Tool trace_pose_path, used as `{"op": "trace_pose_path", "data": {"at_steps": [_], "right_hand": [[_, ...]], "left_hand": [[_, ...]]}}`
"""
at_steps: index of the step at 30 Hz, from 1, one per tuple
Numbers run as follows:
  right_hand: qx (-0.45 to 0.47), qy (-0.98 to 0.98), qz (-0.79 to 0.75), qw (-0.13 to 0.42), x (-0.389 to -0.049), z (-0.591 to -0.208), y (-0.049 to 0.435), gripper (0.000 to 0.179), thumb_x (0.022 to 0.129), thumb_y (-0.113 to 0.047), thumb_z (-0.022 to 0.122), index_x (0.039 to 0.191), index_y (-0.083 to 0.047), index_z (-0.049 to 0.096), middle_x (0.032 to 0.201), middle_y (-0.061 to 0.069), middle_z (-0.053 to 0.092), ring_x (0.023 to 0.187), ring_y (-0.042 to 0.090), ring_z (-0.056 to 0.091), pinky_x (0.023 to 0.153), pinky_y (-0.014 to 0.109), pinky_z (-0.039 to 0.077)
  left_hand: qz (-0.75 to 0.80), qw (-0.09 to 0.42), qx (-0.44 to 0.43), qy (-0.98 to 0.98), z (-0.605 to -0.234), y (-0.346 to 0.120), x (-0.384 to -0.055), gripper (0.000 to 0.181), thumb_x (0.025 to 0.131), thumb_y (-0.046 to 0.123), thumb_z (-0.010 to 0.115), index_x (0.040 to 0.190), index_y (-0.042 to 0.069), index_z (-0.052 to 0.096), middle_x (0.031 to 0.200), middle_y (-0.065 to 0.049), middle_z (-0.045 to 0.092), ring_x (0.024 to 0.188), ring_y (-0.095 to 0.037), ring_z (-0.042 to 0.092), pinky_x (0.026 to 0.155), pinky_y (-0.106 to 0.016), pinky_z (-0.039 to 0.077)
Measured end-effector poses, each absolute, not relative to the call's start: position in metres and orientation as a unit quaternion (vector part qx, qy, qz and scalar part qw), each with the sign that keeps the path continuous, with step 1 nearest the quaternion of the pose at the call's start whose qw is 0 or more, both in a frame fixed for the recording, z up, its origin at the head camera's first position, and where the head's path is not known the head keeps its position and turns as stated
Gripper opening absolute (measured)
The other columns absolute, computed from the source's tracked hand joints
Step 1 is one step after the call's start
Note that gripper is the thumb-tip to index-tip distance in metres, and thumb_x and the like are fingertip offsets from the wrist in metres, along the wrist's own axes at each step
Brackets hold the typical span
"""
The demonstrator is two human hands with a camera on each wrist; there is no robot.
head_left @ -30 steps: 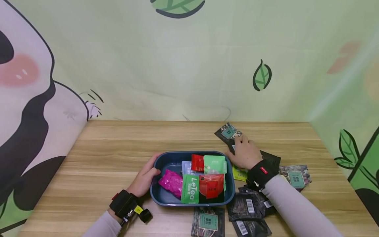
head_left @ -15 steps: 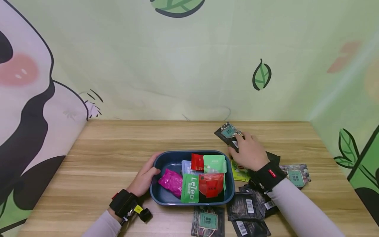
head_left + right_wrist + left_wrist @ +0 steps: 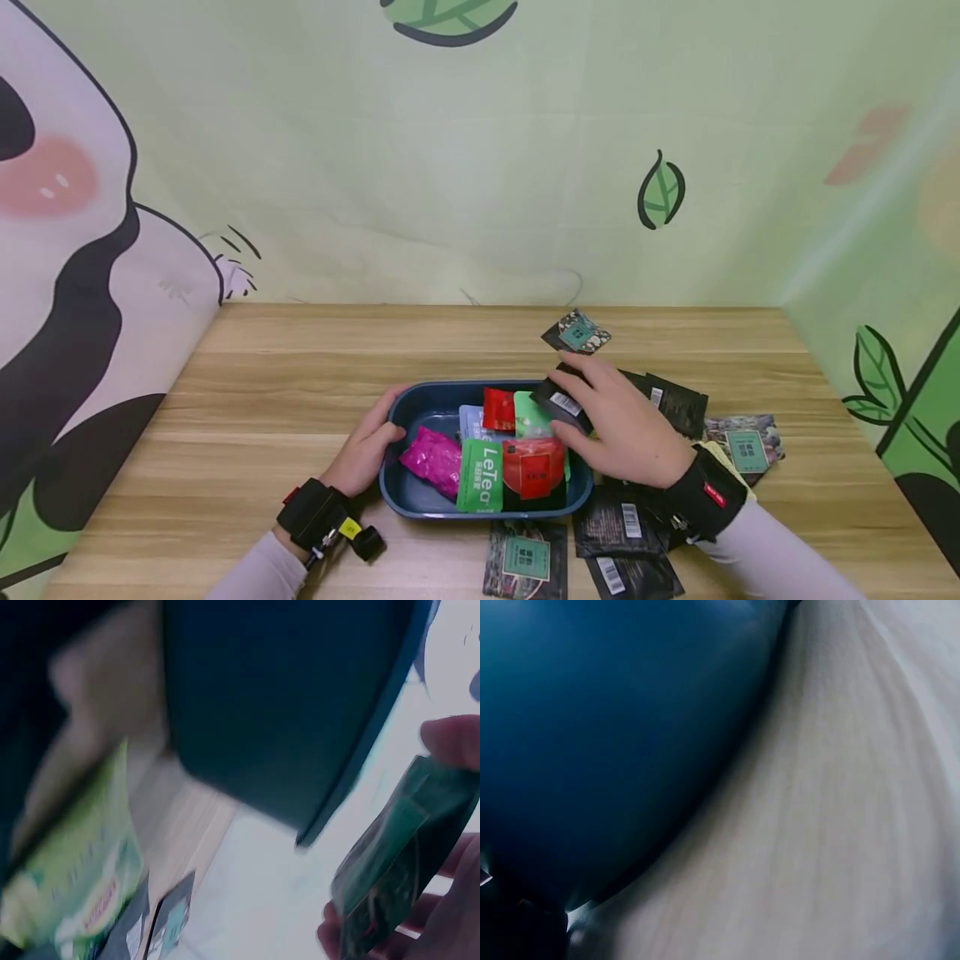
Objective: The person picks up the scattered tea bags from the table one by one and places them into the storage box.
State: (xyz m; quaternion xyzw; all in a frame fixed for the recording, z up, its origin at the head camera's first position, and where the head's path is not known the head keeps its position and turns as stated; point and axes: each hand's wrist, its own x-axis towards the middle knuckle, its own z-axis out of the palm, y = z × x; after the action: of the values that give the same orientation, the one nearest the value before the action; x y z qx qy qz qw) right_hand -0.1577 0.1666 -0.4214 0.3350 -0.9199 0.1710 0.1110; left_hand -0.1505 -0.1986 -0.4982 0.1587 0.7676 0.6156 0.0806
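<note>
My left hand [image 3: 365, 446] grips the left end of a dark blue plastic tub [image 3: 416, 504], thumb over the rim and fingers along the outside. Pinched between the thumb and fingers of my right hand [image 3: 630, 425] is a black tea sachet [image 3: 564, 398] with a barcode, over the tub's back right corner. The right wrist view shows the same sachet [image 3: 394, 862] raised beside the tub wall [image 3: 277, 697]. Inside the tub lie a magenta packet [image 3: 432, 462], a green LeTea packet [image 3: 481, 475], a red-and-black packet [image 3: 535, 468], a small red packet [image 3: 498, 408] and others.
Several black sachets surround the tub: one [image 3: 577, 332] behind it, one [image 3: 678, 404] behind my right hand, one [image 3: 746, 450] at far right, one [image 3: 527, 560] in front, and a pile [image 3: 617, 525] front right. A yellow-green packet [image 3: 97, 877] shows in the right wrist view.
My right hand has picked up a black sachet from the spot behind the tub and brought it toward me, over the tub's right rim. The left hand and tub stay put.
</note>
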Motion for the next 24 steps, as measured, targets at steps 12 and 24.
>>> {"op": "trace_pose_path", "data": {"at_steps": [12,24], "right_hand": [[0.492,-0.848,0.187,0.068,-0.134,-0.427,0.144,0.069,0.090,-0.050,0.058,0.150,-0.019,0.047,0.159,0.001,0.032,0.140,0.015,0.033,0.106,0.041,0.040],[0.507,-0.843,0.178,0.009,-0.134,-0.426,0.143,0.112,0.074,-0.073,0.063,0.163,-0.022,0.019,0.169,0.003,0.006,0.153,0.028,0.004,0.117,0.055,0.016]], "left_hand": [[0.618,0.079,0.156,0.766,-0.499,-0.198,-0.151,0.058,0.092,0.003,0.037,0.149,0.016,0.041,0.149,-0.006,0.046,0.135,-0.026,0.044,0.111,-0.047,0.031],[0.619,0.085,0.154,0.765,-0.499,-0.198,-0.151,0.058,0.093,0.003,0.036,0.149,0.016,0.041,0.149,-0.007,0.046,0.135,-0.026,0.044,0.111,-0.043,0.033]]}}
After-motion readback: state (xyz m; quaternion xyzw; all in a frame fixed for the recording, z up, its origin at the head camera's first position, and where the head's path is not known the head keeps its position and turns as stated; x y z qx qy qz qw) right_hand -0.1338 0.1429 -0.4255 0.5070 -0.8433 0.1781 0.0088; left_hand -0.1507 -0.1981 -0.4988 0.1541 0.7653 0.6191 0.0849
